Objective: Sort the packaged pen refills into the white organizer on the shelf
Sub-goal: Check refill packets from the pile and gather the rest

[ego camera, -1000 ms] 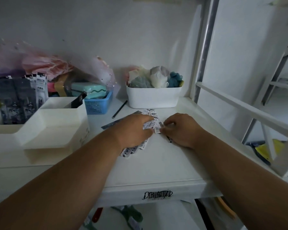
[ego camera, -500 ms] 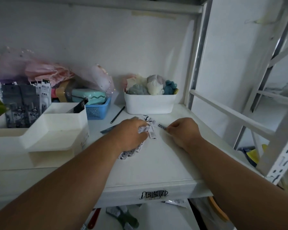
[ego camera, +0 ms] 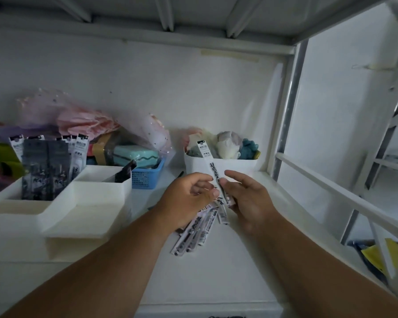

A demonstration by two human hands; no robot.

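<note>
My left hand [ego camera: 187, 199] is raised above the shelf and grips a fanned bundle of packaged pen refills [ego camera: 194, 230], whose ends hang below my fingers. Just to its right, my right hand [ego camera: 247, 198] pinches a single refill packet [ego camera: 213, 171] that stands nearly upright between both hands. The white organizer [ego camera: 97, 191] sits at the left of the shelf, with stepped compartments. Several refill packets [ego camera: 44, 171] stand in its back-left compartment. A dark packet [ego camera: 124, 173] leans in the back-right one.
A blue basket [ego camera: 147, 177] with a teal case stands behind the organizer, under pink wrapping [ego camera: 85, 120]. A white bin [ego camera: 236, 165] of soft items stands at the back, a black pen [ego camera: 179, 174] beside it. A white frame rail [ego camera: 331, 193] crosses at the right.
Both hands have lifted off the shelf surface with the packets. My right hand now holds one packet upright, apart from the bundle. The view has tilted upward.
</note>
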